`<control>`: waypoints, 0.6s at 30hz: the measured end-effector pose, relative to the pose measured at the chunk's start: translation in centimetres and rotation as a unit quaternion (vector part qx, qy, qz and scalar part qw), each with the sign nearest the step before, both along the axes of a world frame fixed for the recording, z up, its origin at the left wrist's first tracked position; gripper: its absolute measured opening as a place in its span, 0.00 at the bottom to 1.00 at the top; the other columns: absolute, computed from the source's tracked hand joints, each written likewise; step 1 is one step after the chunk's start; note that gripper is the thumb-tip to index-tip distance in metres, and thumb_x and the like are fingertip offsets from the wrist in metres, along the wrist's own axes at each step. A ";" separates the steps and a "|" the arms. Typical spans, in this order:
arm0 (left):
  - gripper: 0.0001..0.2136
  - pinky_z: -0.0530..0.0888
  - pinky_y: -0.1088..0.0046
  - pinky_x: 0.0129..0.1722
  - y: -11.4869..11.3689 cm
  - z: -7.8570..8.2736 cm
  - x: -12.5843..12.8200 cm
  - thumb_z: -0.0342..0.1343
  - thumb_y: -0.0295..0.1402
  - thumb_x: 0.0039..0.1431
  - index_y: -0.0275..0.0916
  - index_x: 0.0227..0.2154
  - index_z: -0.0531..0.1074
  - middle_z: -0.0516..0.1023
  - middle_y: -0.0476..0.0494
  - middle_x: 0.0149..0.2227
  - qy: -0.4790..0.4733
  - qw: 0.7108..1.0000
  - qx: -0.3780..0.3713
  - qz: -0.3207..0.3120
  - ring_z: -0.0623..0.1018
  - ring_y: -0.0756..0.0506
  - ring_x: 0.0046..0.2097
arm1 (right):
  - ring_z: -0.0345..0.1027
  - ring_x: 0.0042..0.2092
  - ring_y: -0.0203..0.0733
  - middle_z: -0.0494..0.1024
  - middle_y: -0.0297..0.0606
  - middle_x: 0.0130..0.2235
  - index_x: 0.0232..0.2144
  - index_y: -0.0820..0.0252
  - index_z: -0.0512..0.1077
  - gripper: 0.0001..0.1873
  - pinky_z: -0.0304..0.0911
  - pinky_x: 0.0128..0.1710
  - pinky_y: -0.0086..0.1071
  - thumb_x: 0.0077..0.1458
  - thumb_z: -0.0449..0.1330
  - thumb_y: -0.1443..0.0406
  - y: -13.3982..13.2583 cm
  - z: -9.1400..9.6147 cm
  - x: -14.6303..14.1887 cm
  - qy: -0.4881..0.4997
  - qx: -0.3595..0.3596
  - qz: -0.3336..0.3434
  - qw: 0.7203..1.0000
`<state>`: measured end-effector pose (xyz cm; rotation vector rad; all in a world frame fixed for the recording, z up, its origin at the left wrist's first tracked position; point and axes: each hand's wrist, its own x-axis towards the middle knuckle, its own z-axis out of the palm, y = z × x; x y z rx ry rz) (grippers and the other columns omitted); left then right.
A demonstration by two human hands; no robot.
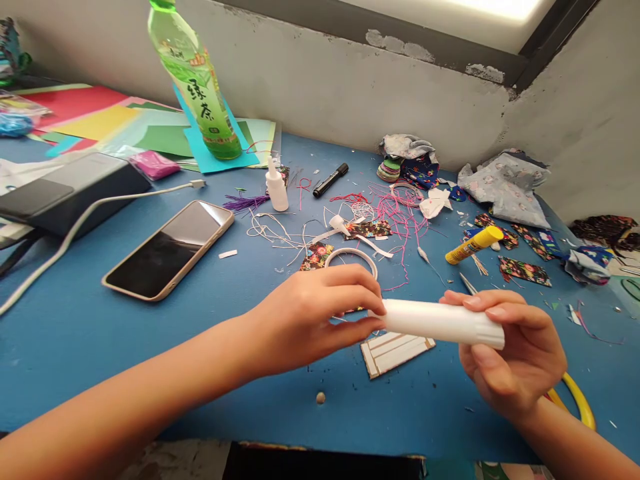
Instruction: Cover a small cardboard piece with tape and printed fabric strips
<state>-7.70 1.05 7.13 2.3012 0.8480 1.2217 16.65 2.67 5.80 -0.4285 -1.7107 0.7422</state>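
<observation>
A plain white glue stick (435, 320) is held nearly level above the table, its ridged end to the right. My left hand (320, 313) pinches its left end between thumb and fingers, which hide that tip. Around the right end, the fingers and thumb of my right hand (520, 353) are closed. Below the stick lies a small cardboard piece (399, 353) faced with white strips. Scissors with yellow handles (580, 400) lie partly hidden under my right hand. A roll of tape (351, 252) sits just beyond my left hand.
A yellow glue stick (474, 245), black marker (331, 181), white squeeze bottle (277, 189), tangled pink string (400, 207) and fabric scraps (525, 271) cover the middle and right. Leftward are a phone (170, 250), cable (75, 230) and green tea bottle (200, 93). A small bead (321, 398) lies near the front edge.
</observation>
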 end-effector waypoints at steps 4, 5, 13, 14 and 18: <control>0.03 0.76 0.77 0.37 -0.1 0.1 0.0 0.56 0.24 0.60 0.36 0.33 0.73 0.77 0.43 0.35 -0.004 1.000 -0.005 0.002 0.77 0.51 0.36 | 0.69 0.45 0.38 0.74 0.38 0.44 0.47 0.60 0.72 0.23 0.74 0.51 0.37 0.50 0.57 0.79 0.0 0.1 0.1 -0.004 0.009 0.001 1.000; 0.03 0.76 0.77 0.37 -0.2 0.2 0.1 0.56 0.24 0.60 0.36 0.32 0.73 0.77 0.44 0.35 -0.007 1.000 -0.007 0.001 0.77 0.51 0.36 | 0.69 0.45 0.39 0.74 0.38 0.44 0.47 0.59 0.72 0.23 0.75 0.51 0.37 0.50 0.57 0.79 0.0 0.1 0.2 -0.006 0.012 0.003 1.000; 0.04 0.77 0.83 0.31 -0.4 0.7 0.1 0.60 0.20 0.53 0.34 0.30 0.73 0.78 0.45 0.34 -0.072 0.993 -0.090 -0.006 0.77 0.53 0.34 | 0.70 0.44 0.42 0.75 0.42 0.41 0.46 0.61 0.73 0.19 0.77 0.47 0.42 0.51 0.59 0.77 -0.1 0.0 0.5 0.014 0.004 0.005 1.000; 0.04 0.77 0.83 0.31 -0.4 0.7 0.1 0.60 0.20 0.53 0.34 0.30 0.73 0.77 0.45 0.34 -0.073 0.993 -0.089 -0.007 0.77 0.53 0.34 | 0.70 0.43 0.42 0.75 0.42 0.41 0.46 0.61 0.73 0.19 0.77 0.47 0.42 0.51 0.59 0.77 -0.1 0.0 0.5 0.014 0.003 0.004 1.000; 0.02 0.77 0.82 0.32 -0.3 0.6 0.0 0.59 0.23 0.56 0.35 0.32 0.74 0.76 0.45 0.34 -0.056 0.996 -0.073 -0.007 0.76 0.53 0.33 | 0.71 0.42 0.41 0.75 0.40 0.40 0.44 0.60 0.74 0.18 0.77 0.46 0.38 0.51 0.60 0.76 -0.1 0.4 0.1 -0.003 0.010 -0.005 1.000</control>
